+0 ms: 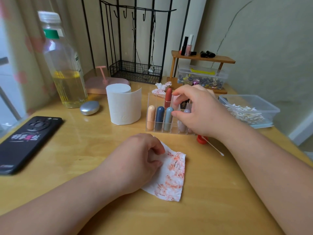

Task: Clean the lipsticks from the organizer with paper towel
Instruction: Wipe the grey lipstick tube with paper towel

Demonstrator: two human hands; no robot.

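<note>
Reach into organizer [162,131] with right hand [198,111]: fingers spread and curved over back row, thumb beside grey-blue lipstick [168,118], forefinger beside red lipstick [168,97]. Impossible to tell whether anything is pinched underneath. Probably choosing next one for wiping, or setting one back. Lipsticks [160,117] upright in separate slots, peach, dark blue and grey-blue in front, handy for lifting out. Left hand [142,160] clenched on paper towel [171,177], pinching its edge and pinning it flat on table [84,150], likely to keep red-smeared sheet ready. Roll of paper [124,106] just left of organizer. Crumpled stained piece [160,89] behind it, presumably spent.
</note>
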